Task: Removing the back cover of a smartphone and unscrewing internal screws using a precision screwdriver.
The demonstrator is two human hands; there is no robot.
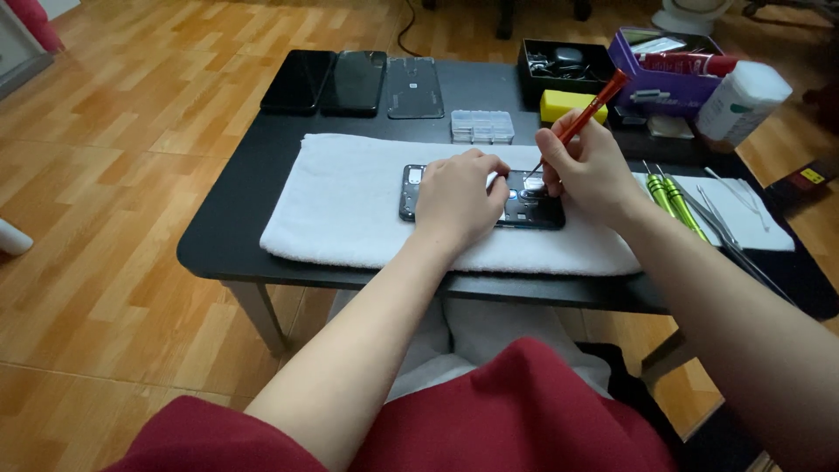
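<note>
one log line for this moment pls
left hand: steadies opened phone | right hand: holds orange screwdriver, tip on phone | under: white towel

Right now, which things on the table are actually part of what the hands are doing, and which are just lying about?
In use:
- left hand steadying the opened phone
- right hand holding the orange screwdriver
- white towel under the phone

Lying about:
- three dark phone panels
- clear parts box
- yellow block
- green screwdrivers
- tweezers
- white bottle
- purple box
</note>
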